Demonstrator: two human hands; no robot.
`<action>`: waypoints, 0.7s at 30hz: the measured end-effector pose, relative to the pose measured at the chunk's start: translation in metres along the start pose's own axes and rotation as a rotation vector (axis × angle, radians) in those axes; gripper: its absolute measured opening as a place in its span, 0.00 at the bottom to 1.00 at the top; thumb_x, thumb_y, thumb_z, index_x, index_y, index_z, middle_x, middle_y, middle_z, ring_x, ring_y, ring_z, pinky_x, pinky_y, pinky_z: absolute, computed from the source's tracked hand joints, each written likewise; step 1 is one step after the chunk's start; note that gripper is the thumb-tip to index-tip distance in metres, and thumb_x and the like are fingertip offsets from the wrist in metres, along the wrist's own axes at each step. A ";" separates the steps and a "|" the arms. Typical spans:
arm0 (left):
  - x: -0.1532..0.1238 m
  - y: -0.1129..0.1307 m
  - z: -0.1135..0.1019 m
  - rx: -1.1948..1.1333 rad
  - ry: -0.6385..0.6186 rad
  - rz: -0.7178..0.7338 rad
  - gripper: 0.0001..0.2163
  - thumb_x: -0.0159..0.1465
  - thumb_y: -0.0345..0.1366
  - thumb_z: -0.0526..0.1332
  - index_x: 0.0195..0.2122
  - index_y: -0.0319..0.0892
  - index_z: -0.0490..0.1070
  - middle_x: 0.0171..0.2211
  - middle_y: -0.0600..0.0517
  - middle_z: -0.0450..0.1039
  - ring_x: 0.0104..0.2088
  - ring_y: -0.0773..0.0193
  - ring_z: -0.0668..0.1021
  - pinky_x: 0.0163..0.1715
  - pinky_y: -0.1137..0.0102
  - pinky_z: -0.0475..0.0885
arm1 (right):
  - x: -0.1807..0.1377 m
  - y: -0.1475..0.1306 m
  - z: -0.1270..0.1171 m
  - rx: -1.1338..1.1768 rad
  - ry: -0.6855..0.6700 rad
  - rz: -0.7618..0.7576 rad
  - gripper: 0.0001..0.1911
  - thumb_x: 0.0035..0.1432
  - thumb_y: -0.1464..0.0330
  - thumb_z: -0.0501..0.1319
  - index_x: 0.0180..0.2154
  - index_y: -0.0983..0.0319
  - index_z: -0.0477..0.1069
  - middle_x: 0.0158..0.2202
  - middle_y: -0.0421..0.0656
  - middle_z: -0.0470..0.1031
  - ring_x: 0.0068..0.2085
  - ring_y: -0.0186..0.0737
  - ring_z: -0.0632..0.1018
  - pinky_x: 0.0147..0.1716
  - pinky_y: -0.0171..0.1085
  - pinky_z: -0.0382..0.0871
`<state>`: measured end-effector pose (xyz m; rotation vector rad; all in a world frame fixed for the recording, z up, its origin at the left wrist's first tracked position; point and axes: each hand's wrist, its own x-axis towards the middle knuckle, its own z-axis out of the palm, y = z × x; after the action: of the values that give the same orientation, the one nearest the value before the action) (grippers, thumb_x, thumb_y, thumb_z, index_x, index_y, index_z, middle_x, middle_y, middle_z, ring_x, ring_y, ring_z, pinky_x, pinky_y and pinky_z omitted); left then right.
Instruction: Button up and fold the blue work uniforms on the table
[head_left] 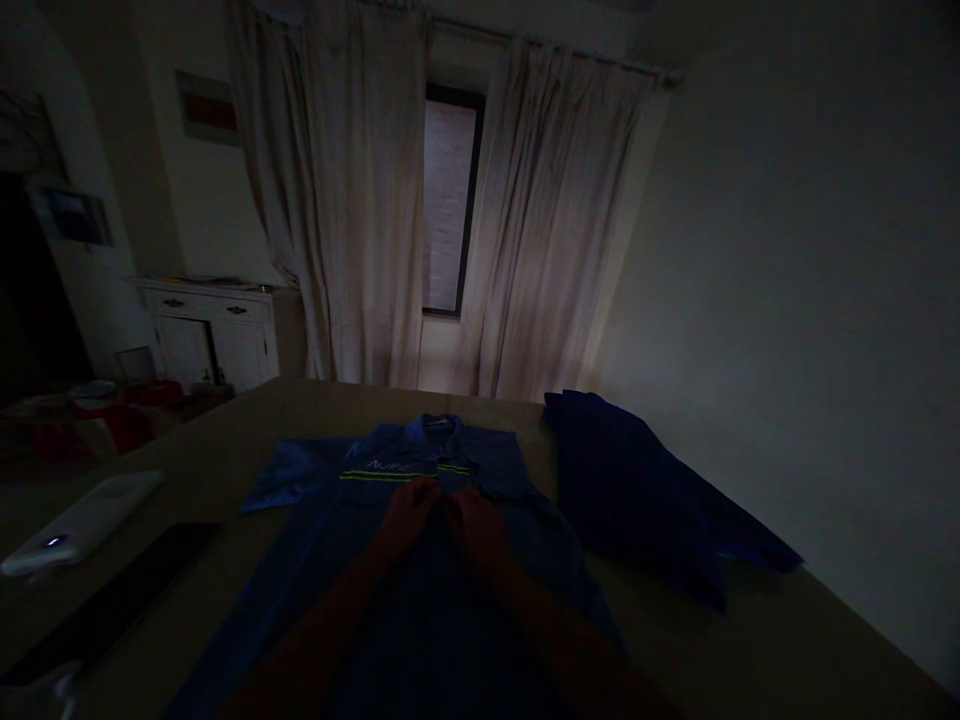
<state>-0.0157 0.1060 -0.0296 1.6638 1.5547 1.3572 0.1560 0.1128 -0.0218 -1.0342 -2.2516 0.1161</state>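
A blue work shirt [442, 610] lies face up with its collar at the far end. Yellow-green stripes and pale lettering cross its chest. My left hand [411, 507] is closed at the shirt's front opening, just below the stripe, fingertips pinched on the cloth. Close beside it, my right hand [476, 518] is also closed, with bent fingers on the other edge of the opening. Dim light hides the fingertips, and any button between them cannot be made out. One short sleeve [289, 475] spreads out to the left.
A dark blue garment [630, 490] lies in a heap on the table [315, 400] at right. On the left are a white device [86, 520] and a dark phone-like slab [112, 600] with a white cable near it. Behind stand curtains [360, 220] and a white cabinet [217, 335].
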 end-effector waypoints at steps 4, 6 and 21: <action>-0.003 0.002 -0.004 0.097 -0.062 0.022 0.15 0.68 0.40 0.53 0.43 0.42 0.79 0.46 0.46 0.82 0.49 0.55 0.81 0.54 0.62 0.73 | 0.001 0.006 0.002 0.096 0.069 0.068 0.04 0.67 0.68 0.59 0.38 0.58 0.72 0.37 0.43 0.77 0.37 0.42 0.78 0.37 0.37 0.68; -0.010 0.002 -0.006 0.310 -0.098 0.066 0.16 0.69 0.36 0.51 0.47 0.42 0.78 0.51 0.44 0.80 0.54 0.53 0.79 0.58 0.58 0.70 | 0.001 0.006 0.001 0.149 0.102 0.085 0.03 0.66 0.68 0.60 0.40 0.58 0.72 0.38 0.43 0.77 0.38 0.41 0.78 0.38 0.37 0.69; 0.036 -0.012 -0.012 0.907 -0.317 0.229 0.22 0.71 0.33 0.48 0.63 0.45 0.69 0.71 0.45 0.59 0.70 0.48 0.61 0.68 0.50 0.55 | -0.030 -0.034 -0.043 -0.167 -0.417 0.020 0.10 0.61 0.67 0.66 0.45 0.59 0.75 0.47 0.48 0.78 0.48 0.50 0.79 0.39 0.40 0.71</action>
<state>-0.0366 0.1389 -0.0233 2.4809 1.9497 0.3934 0.1737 0.0606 0.0079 -1.2093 -2.6627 0.1668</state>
